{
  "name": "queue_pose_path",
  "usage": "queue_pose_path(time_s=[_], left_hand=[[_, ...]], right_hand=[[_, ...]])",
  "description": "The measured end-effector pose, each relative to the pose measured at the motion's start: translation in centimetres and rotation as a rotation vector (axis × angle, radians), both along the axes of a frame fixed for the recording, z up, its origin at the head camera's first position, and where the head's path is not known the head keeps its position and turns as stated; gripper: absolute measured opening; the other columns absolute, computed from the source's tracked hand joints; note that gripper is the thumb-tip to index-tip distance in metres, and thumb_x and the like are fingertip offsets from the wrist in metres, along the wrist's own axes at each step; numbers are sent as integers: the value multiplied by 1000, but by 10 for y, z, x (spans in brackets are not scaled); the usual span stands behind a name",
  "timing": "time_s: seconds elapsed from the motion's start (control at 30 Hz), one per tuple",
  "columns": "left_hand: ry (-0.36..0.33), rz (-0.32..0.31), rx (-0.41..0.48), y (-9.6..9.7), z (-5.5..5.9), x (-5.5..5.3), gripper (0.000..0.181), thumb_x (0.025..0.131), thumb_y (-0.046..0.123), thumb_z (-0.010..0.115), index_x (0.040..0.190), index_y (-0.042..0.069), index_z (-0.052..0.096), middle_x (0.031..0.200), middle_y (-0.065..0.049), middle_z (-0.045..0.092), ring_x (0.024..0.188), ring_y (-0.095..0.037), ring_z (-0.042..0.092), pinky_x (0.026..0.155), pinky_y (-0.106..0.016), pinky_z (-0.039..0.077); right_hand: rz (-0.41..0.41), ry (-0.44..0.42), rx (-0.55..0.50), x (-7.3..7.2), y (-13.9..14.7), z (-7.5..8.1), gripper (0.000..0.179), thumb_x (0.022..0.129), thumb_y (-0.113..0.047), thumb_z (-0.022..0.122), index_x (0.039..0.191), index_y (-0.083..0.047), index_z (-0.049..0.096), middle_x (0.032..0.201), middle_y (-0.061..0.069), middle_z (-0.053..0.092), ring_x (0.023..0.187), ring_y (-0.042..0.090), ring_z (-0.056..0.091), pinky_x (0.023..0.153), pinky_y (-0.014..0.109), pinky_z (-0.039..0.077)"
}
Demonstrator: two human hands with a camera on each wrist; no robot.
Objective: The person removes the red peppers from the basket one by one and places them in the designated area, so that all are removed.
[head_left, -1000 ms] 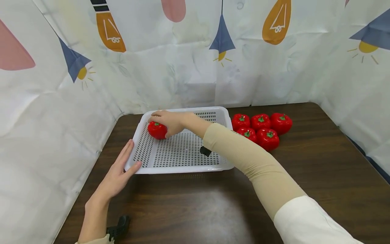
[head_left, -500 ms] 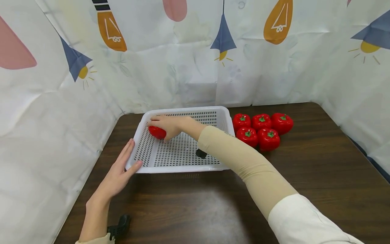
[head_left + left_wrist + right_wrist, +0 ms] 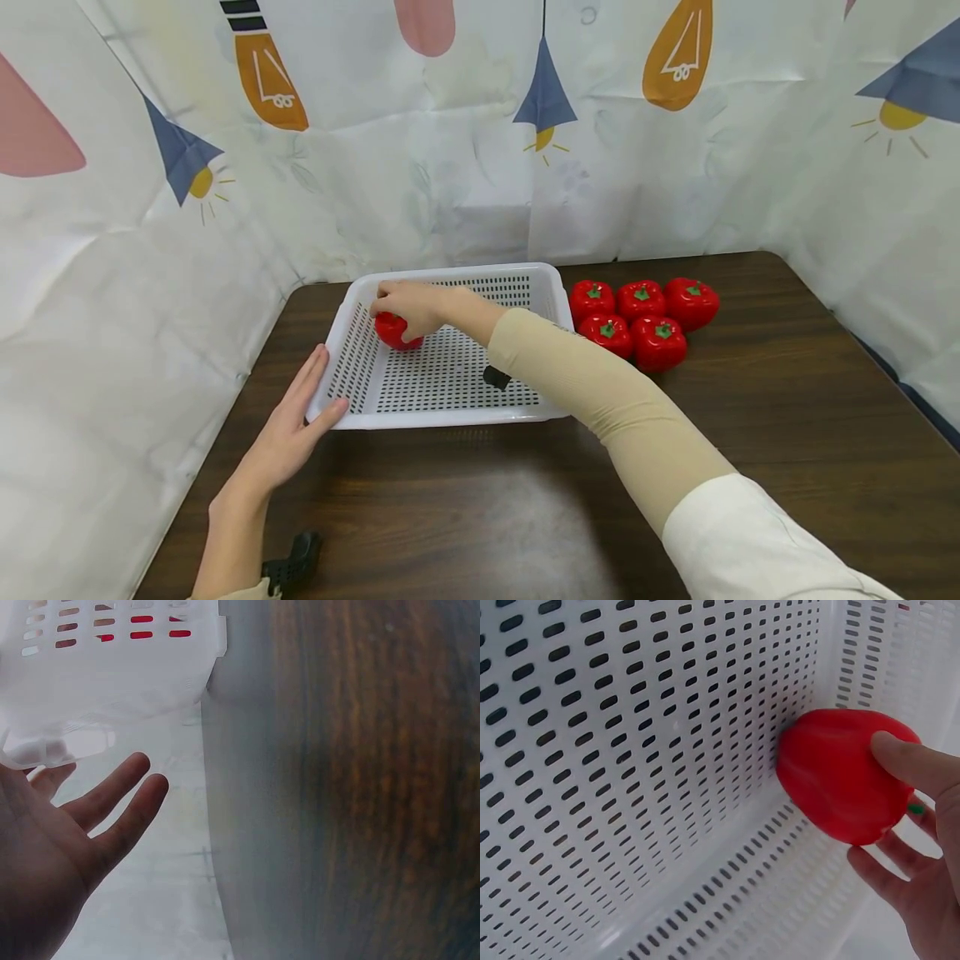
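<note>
A white perforated plastic basket [image 3: 450, 419] sits on the table. Inside its left end, my right hand [image 3: 418, 307] grips a red bell pepper [image 3: 392, 331] from above. In the right wrist view the thumb lies across the pepper [image 3: 832, 769], with the other fingers around its stem side. The pepper is close against the perforated basket floor; whether it bears on it I cannot tell. My left hand [image 3: 281, 437] touches the basket's near left corner, thumb at the front rim and straight fingers along the left side. The left wrist view shows those fingers [image 3: 124, 799] extended, partly behind the basket corner.
Several more red bell peppers [image 3: 641, 321] with green stems stand grouped on the table just right of the basket. Dark wood-grain tabletop [image 3: 465, 517] extends in front and to the right. A white patterned cloth [image 3: 465, 192] hangs behind and along both sides.
The right hand has moved the bell pepper slightly right and toward the basket's front, and the pepper has turned in its grip. The left hand and basket stay in place.
</note>
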State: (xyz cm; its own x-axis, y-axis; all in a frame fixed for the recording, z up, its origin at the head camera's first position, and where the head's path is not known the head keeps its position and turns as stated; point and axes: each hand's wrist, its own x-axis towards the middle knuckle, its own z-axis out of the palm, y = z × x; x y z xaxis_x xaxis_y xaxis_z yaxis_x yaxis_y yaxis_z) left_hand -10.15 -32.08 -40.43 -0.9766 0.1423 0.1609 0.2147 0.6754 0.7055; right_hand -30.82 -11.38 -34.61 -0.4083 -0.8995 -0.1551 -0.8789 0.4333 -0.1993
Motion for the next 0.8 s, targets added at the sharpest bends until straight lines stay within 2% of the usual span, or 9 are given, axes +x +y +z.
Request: queue_pose_path(time_s=[0.13,0.3,0.5,0.6,0.8], left_hand=[[4,-2,-3,0,0,-1,83,102,27,65,166,22,13,172,1,4,154,-41,13,113,-74,16],[12,-7,-8,0,0,-2,83,102,26,64,166,21,13,172,0,4,153,-41,13,113,-73,16],[18,-5,-8,0,-1,-1,82,103,25,64,166,19,13,172,0,4,154,-41,12,115,-69,15],[18,-7,-4,0,-1,-1,82,103,25,64,166,19,12,172,0,4,154,-40,12,117,-65,15],[20,-2,-1,1,-1,0,83,102,24,65,166,21,12,172,0,4,153,-41,14,116,-66,16]], right_hand=[[5,-32,8,0,5,2,61,92,-19,78,147,-19,51,143,5,46,128,20,45,96,26,51],[4,-77,83,2,13,8,63,91,-17,79,146,-21,48,141,3,47,128,19,44,90,25,54],[39,-119,124,5,26,16,63,90,-12,80,144,-20,49,137,2,48,127,18,43,87,26,54],[45,-116,128,7,34,21,62,89,-13,81,142,-22,50,137,2,48,127,18,43,87,27,55],[75,-104,109,14,54,35,67,86,-15,84,142,-24,50,140,2,48,129,19,43,88,29,55]])
